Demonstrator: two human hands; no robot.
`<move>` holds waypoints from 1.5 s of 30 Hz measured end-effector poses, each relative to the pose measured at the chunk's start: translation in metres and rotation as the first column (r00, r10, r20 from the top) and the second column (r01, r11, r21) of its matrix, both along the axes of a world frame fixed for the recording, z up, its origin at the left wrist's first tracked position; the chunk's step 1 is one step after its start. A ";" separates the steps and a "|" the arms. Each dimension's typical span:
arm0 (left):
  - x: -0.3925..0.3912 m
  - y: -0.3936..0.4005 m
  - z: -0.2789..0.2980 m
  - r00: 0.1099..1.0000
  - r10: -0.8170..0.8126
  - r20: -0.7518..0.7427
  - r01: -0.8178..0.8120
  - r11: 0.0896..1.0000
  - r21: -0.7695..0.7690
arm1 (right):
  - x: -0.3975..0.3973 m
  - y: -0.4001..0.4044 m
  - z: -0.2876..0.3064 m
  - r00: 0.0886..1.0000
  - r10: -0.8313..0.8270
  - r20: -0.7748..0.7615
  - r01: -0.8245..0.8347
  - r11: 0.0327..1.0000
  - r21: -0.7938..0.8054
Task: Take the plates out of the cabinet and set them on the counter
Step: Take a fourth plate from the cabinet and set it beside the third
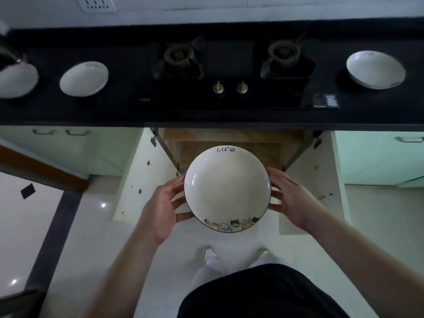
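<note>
left hand: the left hand (pixel 164 210) cups the left rim of the plate (pixel 227 191), its fingers curled against the edge and partly under it; it grips the plate
right hand: the right hand (pixel 292 198) takes the opposite rim in the same way, fingers curled round the edge; both hands share the load
plate: white, with the word "Life" at the far rim and a row of cartoon cats at the near rim; held level in the air in front of the open cabinet (pixel 229 145), below the edge of the counter (pixel 128 111)
counter: dark, with a gas hob (pixel 229 67) in the middle; one plate on the left (pixel 83 79) and one plate on the right (pixel 375 70) already rest there, well apart
risk: the glazed rim is held only at its two sides, so a loosened hand could let it tip; on the way up the far rim could strike the counter's front edge; setting it on the hob's burners would leave it unsteady
hidden: the cabinet's inside is blocked by the held plate, so whether more plates remain I cannot tell; a blurred white object at the far left (pixel 16 81) is cut off and unclear; the fingertips under the plate are out of sight
</note>
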State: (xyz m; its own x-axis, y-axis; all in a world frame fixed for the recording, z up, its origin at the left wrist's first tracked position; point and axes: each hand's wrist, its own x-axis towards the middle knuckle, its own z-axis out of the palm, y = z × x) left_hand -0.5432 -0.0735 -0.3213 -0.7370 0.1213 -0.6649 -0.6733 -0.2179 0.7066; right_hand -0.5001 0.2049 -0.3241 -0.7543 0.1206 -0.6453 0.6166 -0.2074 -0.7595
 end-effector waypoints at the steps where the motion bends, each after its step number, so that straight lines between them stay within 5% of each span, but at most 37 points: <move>1: 0.008 0.005 0.012 1.000 0.017 -0.017 -0.017 1.000 0.012 | 0.007 0.006 0.010 0.999 0.034 -0.025 -0.034 0.999 0.001; 7: 0.045 0.043 0.057 0.991 0.068 -0.114 -0.066 0.998 0.022 | 0.034 0.063 0.049 0.931 0.319 -0.176 -0.281 0.937 0.207; 12: 0.064 0.079 0.077 0.985 0.099 -0.138 -0.099 0.995 0.011 | 0.042 0.096 0.071 0.960 0.156 -0.232 -0.164 0.986 -0.017; 19: 0.089 0.087 0.091 0.976 0.135 -0.170 -0.153 0.983 -0.098 | 0.070 0.095 0.096 0.968 0.058 -0.244 -0.083 0.992 -0.093; 34: 0.135 0.064 0.083 0.922 -0.238 -0.304 0.236 0.971 -0.043 | 0.189 0.066 0.096 0.943 -0.264 -0.201 0.238 0.960 -0.144; 45: 0.178 0.165 0.090 0.833 -0.471 -0.291 0.476 0.877 -0.057 | 0.312 0.124 0.099 0.816 -0.544 -0.195 0.504 0.835 -0.221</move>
State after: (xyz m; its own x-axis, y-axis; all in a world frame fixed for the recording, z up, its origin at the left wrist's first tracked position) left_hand -0.3650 0.0913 -0.2317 -0.7434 0.5141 -0.4279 -0.4653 0.0620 0.8830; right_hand -0.1886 0.3293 -0.2253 -0.7375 0.4580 -0.4963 0.1837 -0.5711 -0.8001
